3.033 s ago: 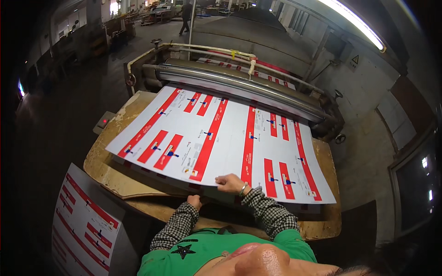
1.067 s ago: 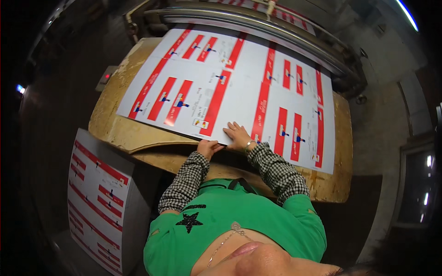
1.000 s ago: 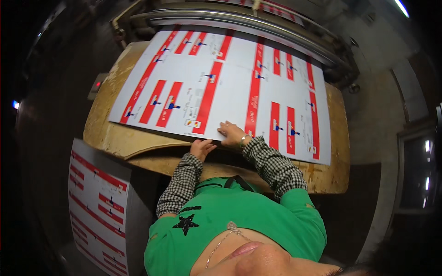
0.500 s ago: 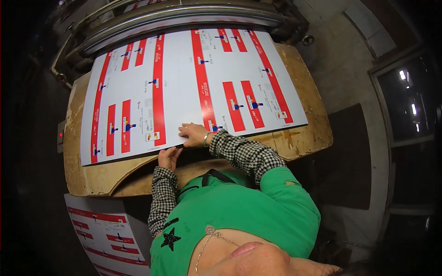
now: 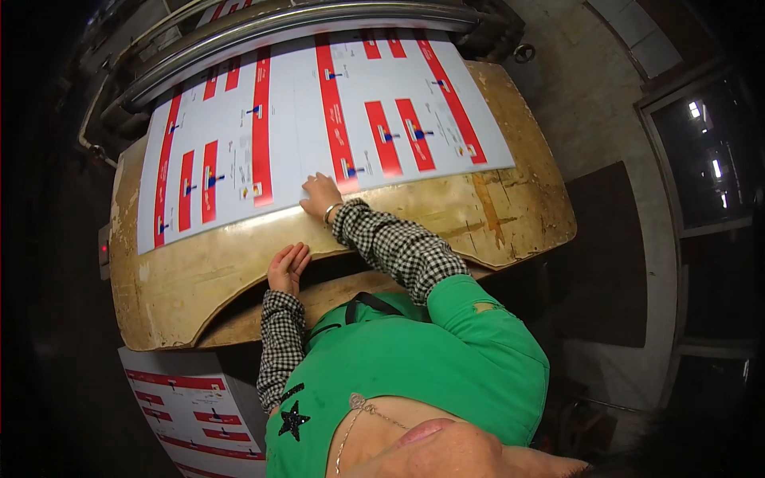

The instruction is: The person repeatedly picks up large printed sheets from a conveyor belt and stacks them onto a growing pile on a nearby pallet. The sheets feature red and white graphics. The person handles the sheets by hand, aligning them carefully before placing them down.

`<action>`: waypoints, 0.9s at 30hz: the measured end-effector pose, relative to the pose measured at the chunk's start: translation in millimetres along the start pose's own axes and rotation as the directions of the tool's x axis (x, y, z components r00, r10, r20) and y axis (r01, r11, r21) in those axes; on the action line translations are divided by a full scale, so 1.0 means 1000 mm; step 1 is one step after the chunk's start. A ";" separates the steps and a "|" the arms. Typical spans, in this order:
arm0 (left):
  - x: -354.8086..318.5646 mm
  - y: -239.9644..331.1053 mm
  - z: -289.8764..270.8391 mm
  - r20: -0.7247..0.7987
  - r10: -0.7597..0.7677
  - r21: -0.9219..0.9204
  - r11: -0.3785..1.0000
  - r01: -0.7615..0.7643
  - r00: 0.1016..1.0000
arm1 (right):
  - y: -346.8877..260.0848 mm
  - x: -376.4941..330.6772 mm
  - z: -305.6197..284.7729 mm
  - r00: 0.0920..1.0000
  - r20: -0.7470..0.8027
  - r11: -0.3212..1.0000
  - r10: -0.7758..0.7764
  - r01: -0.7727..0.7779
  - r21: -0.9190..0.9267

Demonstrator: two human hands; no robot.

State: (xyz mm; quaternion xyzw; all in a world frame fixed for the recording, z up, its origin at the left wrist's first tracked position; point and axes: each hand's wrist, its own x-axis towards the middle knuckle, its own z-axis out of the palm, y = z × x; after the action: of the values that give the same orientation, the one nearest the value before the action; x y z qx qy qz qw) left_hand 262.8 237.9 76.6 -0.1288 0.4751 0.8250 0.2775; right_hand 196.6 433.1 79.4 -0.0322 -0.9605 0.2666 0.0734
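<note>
Pressing flat on the near edge of the printed sheet, right hand has fingers spread, gripping nothing. Sheet is big, white, with red bars and small blue marks, lying on the worn wooden table below a metal roller. Left hand rests open on the table edge, off the sheet.

A large printed sheet lies on the wooden table, its far edge against the roller of the machine behind. The right hand rests on the sheet's near edge, about midway along it. The left hand sits nearer the person, at the table's front edge, off the sheet. A stack of sheets lies lower down, left of the person.
</note>
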 end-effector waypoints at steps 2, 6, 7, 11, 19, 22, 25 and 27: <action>0.005 0.002 0.004 0.007 0.007 0.010 1.000 -0.007 1.000 | 0.003 -0.005 0.014 0.983 -0.011 0.964 0.182 -0.176 0.201; 0.010 -0.008 -0.009 -0.008 0.008 0.004 1.000 -0.008 1.000 | -0.032 -0.081 0.025 0.990 -0.098 0.993 -0.097 0.103 0.062; 0.011 -0.011 -0.014 -0.012 0.005 0.020 1.000 -0.005 1.000 | -0.036 -0.096 0.028 0.992 -0.089 0.986 -0.086 0.098 0.136; 0.016 -0.020 -0.024 -0.062 0.002 -0.012 1.000 -0.003 0.998 | -0.047 -0.109 0.023 0.973 -0.224 0.981 -0.059 0.098 0.166; 0.017 -0.016 -0.022 -0.115 -0.024 -0.056 0.998 0.018 0.993 | -0.058 -0.100 0.036 0.943 -0.326 0.997 -0.071 0.076 0.003; 0.017 -0.014 -0.023 -0.072 -0.030 -0.041 0.999 0.027 0.997 | -0.063 -0.097 0.033 0.935 -0.341 0.995 -0.097 0.088 -0.040; 0.007 -0.010 -0.012 -0.075 -0.036 -0.057 0.998 0.031 0.997 | -0.058 -0.094 0.038 0.943 -0.312 0.993 -0.117 0.101 -0.067; 0.019 -0.013 -0.014 -0.078 -0.031 -0.033 0.999 0.028 0.996 | -0.048 -0.088 0.043 0.948 -0.292 0.991 -0.122 0.102 -0.083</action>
State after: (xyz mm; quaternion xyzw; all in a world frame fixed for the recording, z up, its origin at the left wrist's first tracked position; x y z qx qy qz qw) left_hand 254.1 237.9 50.7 -0.1723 0.4706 0.8226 0.2687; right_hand 275.4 361.4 56.6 -0.0198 -0.9472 0.2217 0.2306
